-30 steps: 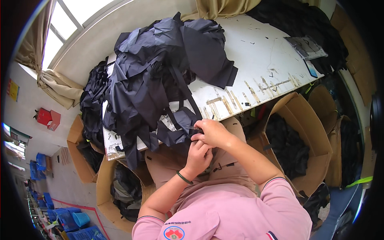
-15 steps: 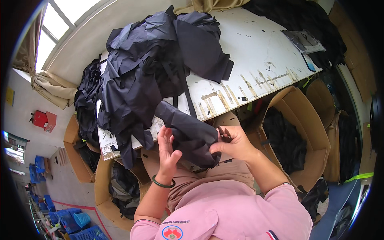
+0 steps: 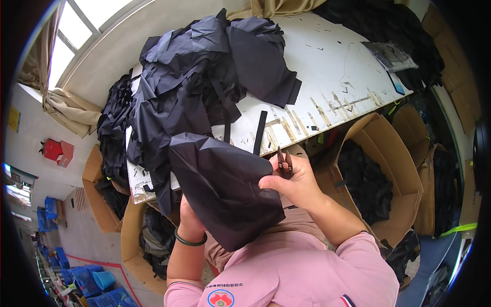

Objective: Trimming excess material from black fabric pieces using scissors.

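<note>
- The right hand [image 3: 291,181] is clenched on the right edge of a dark cloth piece [image 3: 225,189], thumb pressed on the fabric, and it also grips small snips [image 3: 284,161] whose dark tips stick up past the fingers.
- The left hand [image 3: 189,220] is mostly hidden behind the cloth piece; only its back and the wrist show, so I cannot tell how its fingers sit, though it touches the cloth from behind.
- A green bangle [image 3: 190,239] rings the left wrist.
- The cloth piece hangs in the air in front of the person's chest, below the near edge of the surface [image 3: 337,82], creased and spread wide between the two hands.
- A narrow black strip [image 3: 260,132] lies on the surface just above the right hand, running over the near edge.
- A big cloth heap [image 3: 199,87] of the same dark fabric covers the left half of the surface and spills over its left end.
- The white top of the surface is scored with many cut marks near its front edge.
- A flat plastic bag [image 3: 391,55] lies at the far right corner of the surface.
- To the right stands an open carton [image 3: 394,153] holding black fabric.
- To the left, lower cartons [image 3: 99,204] also hold dark cloth.
- Blue crates [image 3: 97,286] sit on the floor at lower left.
</note>
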Available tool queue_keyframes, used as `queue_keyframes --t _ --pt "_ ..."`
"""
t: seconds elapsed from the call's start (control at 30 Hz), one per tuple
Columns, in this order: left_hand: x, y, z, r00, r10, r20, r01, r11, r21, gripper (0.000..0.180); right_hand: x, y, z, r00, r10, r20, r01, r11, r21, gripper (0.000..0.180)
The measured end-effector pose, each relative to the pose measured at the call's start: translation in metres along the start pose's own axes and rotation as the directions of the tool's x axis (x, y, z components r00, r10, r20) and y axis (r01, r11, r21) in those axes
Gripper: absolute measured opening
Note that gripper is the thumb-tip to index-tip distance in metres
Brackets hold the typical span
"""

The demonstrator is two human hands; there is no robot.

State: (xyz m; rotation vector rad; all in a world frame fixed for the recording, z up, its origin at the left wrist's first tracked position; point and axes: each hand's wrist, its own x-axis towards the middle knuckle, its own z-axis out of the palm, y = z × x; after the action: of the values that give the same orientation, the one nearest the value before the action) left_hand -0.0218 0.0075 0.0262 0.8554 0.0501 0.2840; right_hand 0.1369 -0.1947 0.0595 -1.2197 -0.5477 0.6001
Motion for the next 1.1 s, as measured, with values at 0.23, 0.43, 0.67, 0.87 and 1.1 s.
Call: queue_keyframes --t 0.23,0.43,0.67,0.87,1.1 --pt "0.002 0.014 0.024 1.000 0.006 -0.029 0.001 0.967 0.256 0.056 0.007 0.011 0.007 0.998 0.003 -0.059 -0.009 0.994 -0.105 0.033" --pt "0.012 0.038 0.011 0.942 0.182 -0.283 -0.055 0.912 0.406 0.043 0.009 0.002 0.005 0.987 -0.034 -0.157 0.026 0.998 -0.049 0.030" --pt "0.024 0.056 0.057 0.711 0.436 0.552 -0.523 -0.197 0.829 0.042 0.008 -0.008 0.015 0.990 -0.140 -0.011 0.135 0.969 -0.205 0.033" --pt "0.037 0.027 0.062 0.871 0.138 0.471 -0.488 0.152 0.859 0.058 0.001 -0.008 0.022 0.985 -0.160 0.062 0.168 0.972 -0.166 0.026" --pt "0.037 0.031 0.057 0.957 -0.008 0.289 -0.265 0.375 0.888 0.059 0.003 -0.008 0.005 0.975 -0.221 0.004 0.207 0.908 -0.364 0.026"
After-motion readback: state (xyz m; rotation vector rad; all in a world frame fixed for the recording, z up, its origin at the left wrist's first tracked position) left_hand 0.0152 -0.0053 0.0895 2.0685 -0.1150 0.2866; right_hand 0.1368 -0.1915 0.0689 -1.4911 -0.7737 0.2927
